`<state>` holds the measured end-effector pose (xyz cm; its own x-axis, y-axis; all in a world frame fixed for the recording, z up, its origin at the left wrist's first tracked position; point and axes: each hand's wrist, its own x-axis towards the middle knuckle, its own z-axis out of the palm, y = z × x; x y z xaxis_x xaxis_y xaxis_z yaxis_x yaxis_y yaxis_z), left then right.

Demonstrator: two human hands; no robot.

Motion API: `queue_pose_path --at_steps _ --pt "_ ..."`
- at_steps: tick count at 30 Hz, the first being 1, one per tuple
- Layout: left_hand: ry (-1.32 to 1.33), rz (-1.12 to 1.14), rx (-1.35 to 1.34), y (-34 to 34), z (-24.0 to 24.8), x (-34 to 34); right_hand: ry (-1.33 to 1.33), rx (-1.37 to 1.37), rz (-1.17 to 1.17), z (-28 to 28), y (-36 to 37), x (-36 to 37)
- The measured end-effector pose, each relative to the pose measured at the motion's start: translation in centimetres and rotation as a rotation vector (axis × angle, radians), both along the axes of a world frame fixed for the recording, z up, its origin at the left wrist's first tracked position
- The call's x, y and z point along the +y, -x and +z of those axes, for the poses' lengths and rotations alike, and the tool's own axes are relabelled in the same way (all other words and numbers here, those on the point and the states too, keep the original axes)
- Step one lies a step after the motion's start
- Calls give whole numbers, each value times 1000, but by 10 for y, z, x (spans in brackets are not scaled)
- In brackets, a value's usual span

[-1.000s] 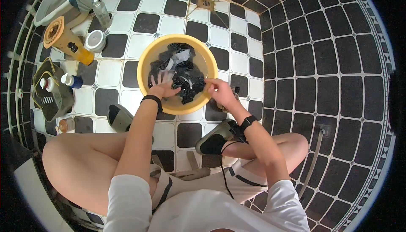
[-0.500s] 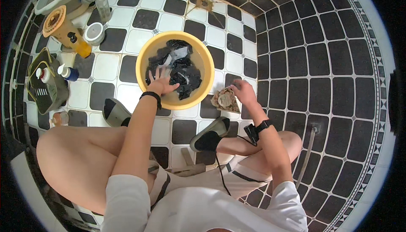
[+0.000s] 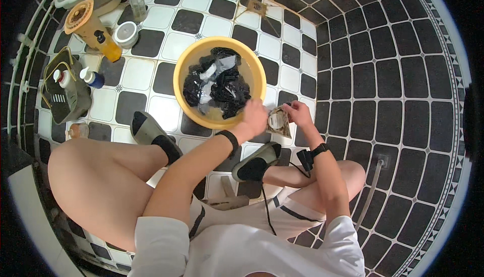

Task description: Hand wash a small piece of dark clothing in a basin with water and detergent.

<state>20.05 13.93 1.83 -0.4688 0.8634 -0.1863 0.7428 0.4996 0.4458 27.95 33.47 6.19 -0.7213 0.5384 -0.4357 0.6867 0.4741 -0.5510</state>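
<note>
A small patterned brown pouch (image 3: 277, 121) with a pale round patch is at the right of a yellow basin (image 3: 180, 95). My right hand (image 3: 299, 114) pinches its upper right corner. At the pouch's left edge, my left hand (image 3: 255, 115) is closed with its fingers curled, beside the basin's rim; whether it grips the pouch is hidden. In the basin's cloudy water lie bunched black cloth (image 3: 229, 88) and a whitish-grey piece (image 3: 206, 91) on top of it.
On the left are a grey caddy (image 3: 75, 100), a blue pump bottle (image 3: 92, 78), an amber pump bottle (image 3: 109, 48), a tan bucket (image 3: 86, 22), a white round tub (image 3: 126, 34) and a clear bottle (image 3: 137, 3). Black-tiled wall (image 3: 388, 110) rises at right. My slippered feet flank the basin.
My left hand has left the basin and moved right to the pouch. My right hand stays at the pouch's upper corner. The whole view has shifted slightly.
</note>
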Motion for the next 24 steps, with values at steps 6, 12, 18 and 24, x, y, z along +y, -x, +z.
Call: queue_pose_path --at_steps 6,12,18,24 --pt "-360 131 -245 -34 -2 11 267 134 -409 9 10 -6" --pt "-360 137 -260 -13 18 15 315 100 -494 17 16 -15" --pt "-320 127 -113 6 2 26 70 -91 -193 36 36 -50" --pt "-398 74 -116 20 -9 22 -539 -142 285 25 35 -54"
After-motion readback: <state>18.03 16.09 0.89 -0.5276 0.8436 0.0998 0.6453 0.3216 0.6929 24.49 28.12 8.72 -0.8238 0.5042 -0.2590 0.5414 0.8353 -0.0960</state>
